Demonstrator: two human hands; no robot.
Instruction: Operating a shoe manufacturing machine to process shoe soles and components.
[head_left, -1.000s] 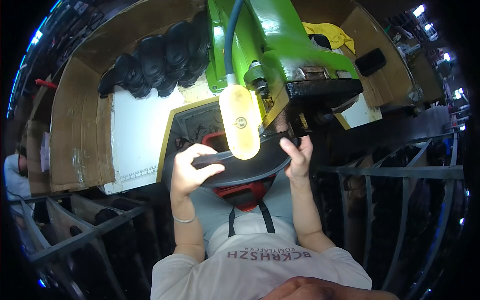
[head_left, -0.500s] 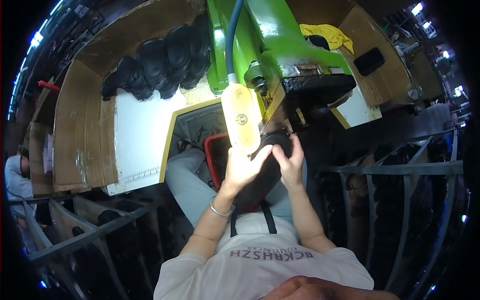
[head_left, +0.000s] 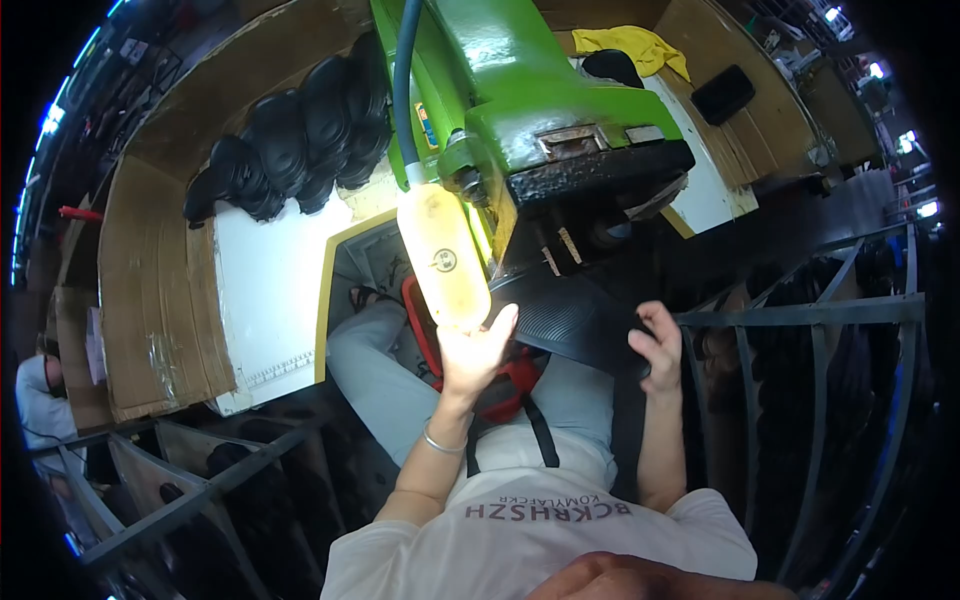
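While the big green machine (head_left: 540, 80) reaches over the lap (head_left: 575, 385), a black ribbed sheet (head_left: 560, 315) sits just under its dark front end, between the two hands. The left hand (head_left: 472, 362) is at the left side of the sheet, its thumb stuck out; the yellow lamp (head_left: 445, 260) hides its other fingers, so I cannot tell if they pinch anything. The right hand (head_left: 661, 352) is by the right end, thumb and finger bent, but it is too dark to tell whether they grip the edge. To do this well, it seems best to hold the sheet flat from both sides, guide it slowly, and keep every fingertip out from under the machine. Metal racks (head_left: 800, 312) stand on both sides, leaving little elbow room. Brown cardboard walls (head_left: 160, 290) go round the white table (head_left: 265, 300), where a heap of black things (head_left: 290, 140) lies on the left. A red bin (head_left: 515, 395) sits below the sheet. Farther back are a yellow cloth (head_left: 635, 48) and a small black box (head_left: 722, 95).
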